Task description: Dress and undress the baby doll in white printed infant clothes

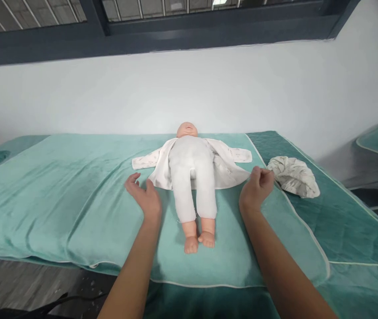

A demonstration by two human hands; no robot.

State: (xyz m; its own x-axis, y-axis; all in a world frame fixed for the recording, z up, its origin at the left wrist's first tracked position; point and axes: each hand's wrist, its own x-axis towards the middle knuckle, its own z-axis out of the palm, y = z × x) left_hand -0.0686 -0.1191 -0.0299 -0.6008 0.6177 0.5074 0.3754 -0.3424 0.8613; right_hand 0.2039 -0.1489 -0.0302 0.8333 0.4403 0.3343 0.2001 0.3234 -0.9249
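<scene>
A baby doll (194, 161) lies on its back on the green padded cover, head toward the wall and bare feet toward me. Its body and legs look white. Spread open under and around it is a white printed baby jacket (230, 175), its sleeves stretched out to both sides. My left hand (145, 195) is open, fingers bent and thumb apart, just beside the jacket's left hem. At the jacket's right corner is my right hand (257, 188), its fingers curled together. Whether any cloth is between those fingers is hidden.
A crumpled pale printed cloth (293, 177) lies on the darker green mat (338, 221) at the right. Behind the bed stands a white wall (189, 93) under a dark window frame (209, 31). Grey floor (26, 283) shows at the lower left, with a dark cable (72, 299).
</scene>
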